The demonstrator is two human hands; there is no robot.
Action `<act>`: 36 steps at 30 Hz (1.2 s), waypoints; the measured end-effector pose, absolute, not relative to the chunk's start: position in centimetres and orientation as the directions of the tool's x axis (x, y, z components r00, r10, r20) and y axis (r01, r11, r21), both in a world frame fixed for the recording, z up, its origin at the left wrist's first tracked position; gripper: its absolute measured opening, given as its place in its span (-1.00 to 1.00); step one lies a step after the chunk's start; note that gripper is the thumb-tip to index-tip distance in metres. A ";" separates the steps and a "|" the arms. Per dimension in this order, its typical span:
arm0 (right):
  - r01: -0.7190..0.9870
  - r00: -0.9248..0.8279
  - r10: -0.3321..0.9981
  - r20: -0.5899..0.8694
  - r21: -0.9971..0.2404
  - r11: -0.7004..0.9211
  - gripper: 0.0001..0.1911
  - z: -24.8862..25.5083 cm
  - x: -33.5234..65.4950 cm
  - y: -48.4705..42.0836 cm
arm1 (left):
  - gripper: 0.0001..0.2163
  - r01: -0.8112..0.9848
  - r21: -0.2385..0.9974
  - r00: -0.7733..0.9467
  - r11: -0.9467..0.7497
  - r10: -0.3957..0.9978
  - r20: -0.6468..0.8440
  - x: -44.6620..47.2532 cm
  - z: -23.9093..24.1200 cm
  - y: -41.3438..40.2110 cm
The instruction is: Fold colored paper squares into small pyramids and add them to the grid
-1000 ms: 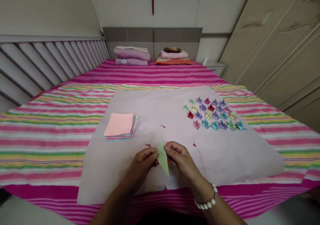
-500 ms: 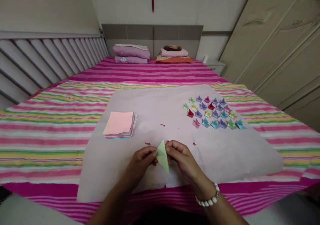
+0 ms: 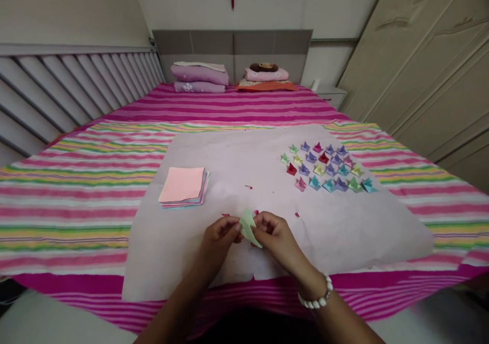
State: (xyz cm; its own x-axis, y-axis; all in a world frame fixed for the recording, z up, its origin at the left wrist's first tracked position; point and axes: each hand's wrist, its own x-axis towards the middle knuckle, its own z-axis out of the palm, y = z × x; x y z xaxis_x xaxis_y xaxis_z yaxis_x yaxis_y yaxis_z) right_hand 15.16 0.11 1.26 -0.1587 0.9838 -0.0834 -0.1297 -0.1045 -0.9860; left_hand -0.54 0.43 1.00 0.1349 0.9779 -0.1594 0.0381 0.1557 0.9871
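Firstly, at the left, a stack of square papers (image 3: 182, 184) lies on a large pale sheet (image 3: 362, 237), which is spread over the striped bed cover (image 3: 69, 206). Next comes the left hand (image 3: 219, 236), whose fingers pinch the left edge of a folded light green paper (image 3: 247, 222). This paper is between both hands, over the near part of the sheet. The right hand (image 3: 275, 237) pinches its right side, and that wrist wears a white bracelet (image 3: 315, 304). Farther right lies a small red scrap (image 3: 297, 215), then many colourful folded pieces (image 3: 319, 169) in rows.
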 end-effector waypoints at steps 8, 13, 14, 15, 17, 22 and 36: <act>0.297 0.064 0.969 0.240 -0.931 0.211 -0.92 0.9 13.7 -0.6 | -0.57 0.440 0.897 -0.044 -0.049 0.996 0.076 0.2 1.6 -0.9; 0.442 0.031 0.932 0.361 -0.841 0.312 -0.89 0.6 13.1 -1.0 | -0.72 0.457 0.889 0.072 0.019 0.996 -0.058 0.7 2.1 -1.0; 0.454 0.026 0.930 0.366 -0.833 0.315 -0.88 0.5 13.0 -1.1 | -0.78 0.461 0.887 0.088 0.020 0.994 -0.068 0.7 2.1 -0.9; 0.466 0.022 0.931 0.364 -0.828 0.312 -0.88 0.4 13.0 -1.1 | -0.82 0.467 0.884 0.097 0.015 0.993 -0.068 0.7 2.1 -0.9; 0.495 0.016 0.936 0.352 -0.816 0.298 -0.88 0.2 13.0 -1.0 | -0.87 0.479 0.878 0.097 -0.006 0.994 -0.046 0.6 2.1 -0.8; 0.526 -0.055 0.940 0.336 -0.790 0.314 -0.77 0.1 13.3 -0.8 | -0.87 0.517 0.849 0.149 -0.108 0.988 0.036 0.4 2.2 -0.9; 0.555 -0.072 0.932 0.355 -0.762 0.333 -0.79 0.3 13.4 -0.8 | -0.82 0.480 0.876 0.186 -0.052 0.982 -0.043 0.6 2.3 -0.6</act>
